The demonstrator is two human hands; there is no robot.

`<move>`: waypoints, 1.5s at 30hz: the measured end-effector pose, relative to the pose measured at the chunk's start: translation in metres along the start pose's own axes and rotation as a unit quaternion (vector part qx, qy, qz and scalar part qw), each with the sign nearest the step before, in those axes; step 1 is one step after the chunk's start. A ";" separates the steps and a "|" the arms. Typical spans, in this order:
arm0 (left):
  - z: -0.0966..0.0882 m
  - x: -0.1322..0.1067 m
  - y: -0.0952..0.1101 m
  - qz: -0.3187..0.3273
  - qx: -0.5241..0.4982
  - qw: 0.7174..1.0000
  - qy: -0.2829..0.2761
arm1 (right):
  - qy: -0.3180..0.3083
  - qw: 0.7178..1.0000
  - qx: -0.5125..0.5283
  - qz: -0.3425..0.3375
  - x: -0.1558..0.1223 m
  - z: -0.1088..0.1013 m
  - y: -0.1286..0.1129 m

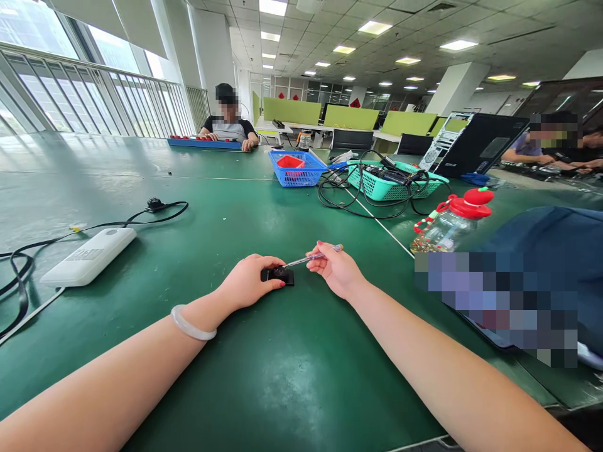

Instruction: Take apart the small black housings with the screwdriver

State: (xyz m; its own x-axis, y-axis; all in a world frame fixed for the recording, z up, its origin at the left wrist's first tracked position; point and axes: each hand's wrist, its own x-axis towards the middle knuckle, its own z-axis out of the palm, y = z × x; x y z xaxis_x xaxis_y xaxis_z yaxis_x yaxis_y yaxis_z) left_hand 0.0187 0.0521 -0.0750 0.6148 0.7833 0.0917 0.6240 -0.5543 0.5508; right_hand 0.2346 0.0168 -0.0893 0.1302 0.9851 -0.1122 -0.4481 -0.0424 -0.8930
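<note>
My left hand (252, 279) is closed on a small black device (288, 277) lying on the green tabletop (226, 370), thumb on the near side and fingers on the far side. What kind of device it is I cannot make out. A slim screwdriver (301, 260) with a clear handle is pinched in my right hand (334, 267). Its shaft slants down to the left, and the tip meets or nearly meets the top of the black device. A pale bangle circles my left wrist.
A white power bank (89, 256) and black cables lie at left. Farther back are a blue basket (301, 179), a teal basket (377, 190) with cables, and a leaning black computer case (490, 141). A red-lidded bottle (445, 229) stands at right. A person (228, 125) sits across the table.
</note>
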 end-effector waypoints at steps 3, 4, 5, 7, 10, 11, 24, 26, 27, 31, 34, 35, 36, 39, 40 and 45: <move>0.000 -0.001 0.001 -0.001 0.000 1.000 0.003 | 0.003 1.000 0.006 0.010 0.000 0.000 0.000; 0.000 -0.001 0.001 0.002 0.001 1.000 0.003 | 0.002 1.000 0.007 0.015 0.000 0.001 0.000; 0.001 -0.001 0.002 0.006 0.003 1.000 0.002 | 0.000 1.000 0.009 0.022 -0.001 0.002 0.000; 0.002 -0.001 0.002 0.019 0.006 1.000 0.000 | -0.013 0.999 0.012 0.036 -0.002 0.004 0.000; 0.003 -0.001 0.001 0.031 0.012 0.999 0.000 | -0.037 0.999 -0.009 0.034 -0.004 0.007 0.001; 0.003 -0.001 0.000 0.032 0.015 0.999 0.002 | -0.042 0.999 -0.025 0.022 -0.004 0.007 0.001; 0.004 -0.004 -0.001 0.056 0.014 0.998 -0.005 | -0.017 0.899 -0.301 -0.319 -0.037 0.015 -0.012; 0.004 -0.004 0.000 0.051 0.013 0.999 -0.007 | -0.057 0.865 -0.369 -0.336 -0.040 0.018 -0.010; 0.003 -0.004 0.000 0.049 0.014 0.999 -0.009 | -0.074 0.843 -0.402 -0.349 -0.041 0.019 -0.009; 0.002 -0.003 0.002 0.043 0.022 0.999 -0.016 | -0.116 0.779 -0.478 -0.390 -0.045 0.025 -0.010; 0.003 -0.002 0.002 0.046 0.025 0.999 -0.013 | -0.093 0.757 -0.496 -0.415 -0.048 0.028 -0.010; 0.003 -0.002 0.002 0.047 0.026 0.999 -0.012 | -0.070 0.758 -0.493 -0.421 -0.049 0.029 -0.010; 0.003 -0.002 0.001 0.045 0.026 0.999 -0.011 | -0.044 0.763 -0.485 -0.425 -0.049 0.029 -0.010; 0.003 -0.002 0.000 0.039 0.028 0.999 -0.014 | 0.020 0.792 -0.454 -0.408 -0.046 0.027 -0.008; 0.003 -0.002 0.000 0.038 0.027 0.999 -0.015 | 0.030 0.803 -0.447 -0.393 -0.044 0.026 -0.007; 0.002 -0.002 -0.001 0.025 0.027 0.999 -0.017 | -0.003 0.854 -0.425 -0.301 -0.033 0.022 -0.005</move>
State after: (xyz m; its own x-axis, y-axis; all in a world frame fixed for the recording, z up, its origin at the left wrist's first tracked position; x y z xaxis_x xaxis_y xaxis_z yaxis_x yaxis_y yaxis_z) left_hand 0.0183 0.0505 -0.0775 0.6614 0.7449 0.0881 0.6167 -0.6068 0.5015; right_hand 0.2132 -0.0114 -0.0721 0.1053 0.8718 0.4784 0.5020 0.3686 -0.7824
